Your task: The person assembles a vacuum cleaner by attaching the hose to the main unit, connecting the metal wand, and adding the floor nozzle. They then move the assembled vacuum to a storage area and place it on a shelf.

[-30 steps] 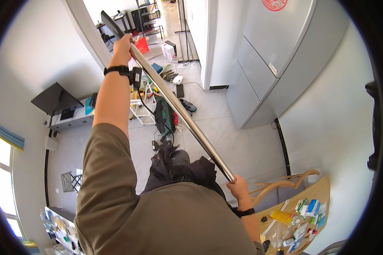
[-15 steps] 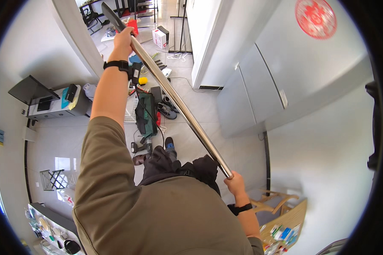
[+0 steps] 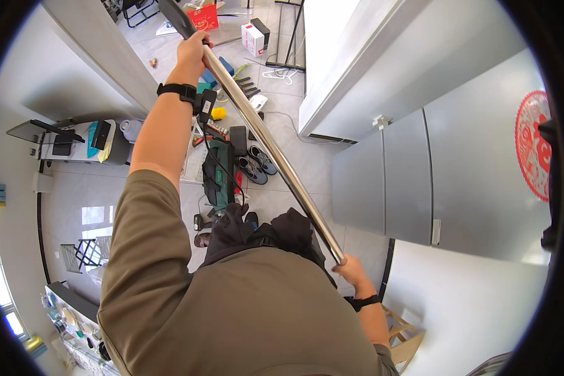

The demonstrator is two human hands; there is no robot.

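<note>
A long shiny metal pole (image 3: 263,138) runs slantwise across my body, from upper left to lower right. My left hand (image 3: 193,55), arm stretched forward, is closed round its far part, where a dark, broader end piece (image 3: 177,20) begins. Down by my right hip, my right hand (image 3: 352,271) grips the pole's near end. Black straps sit on both wrists, and a black box with a cable (image 3: 207,105) hangs at the left one. Beneath the pole, a dark green tool bag (image 3: 219,172) and a pair of grey shoes (image 3: 254,166) lie on the floor.
Grey cabinet doors (image 3: 382,178) stand to the right, beside a door frame (image 3: 341,69). A white box (image 3: 253,39), a red bag (image 3: 203,17) and a black rack (image 3: 286,37) are ahead. At left is a low cabinet with a screen (image 3: 59,139). A cordless drill (image 3: 200,222) lies near my feet.
The view has turned, so the cabinet doors and red round decoration now appear farther right. Both hands keep hold of the pole, which has kept nearly the same slant across my body.
</note>
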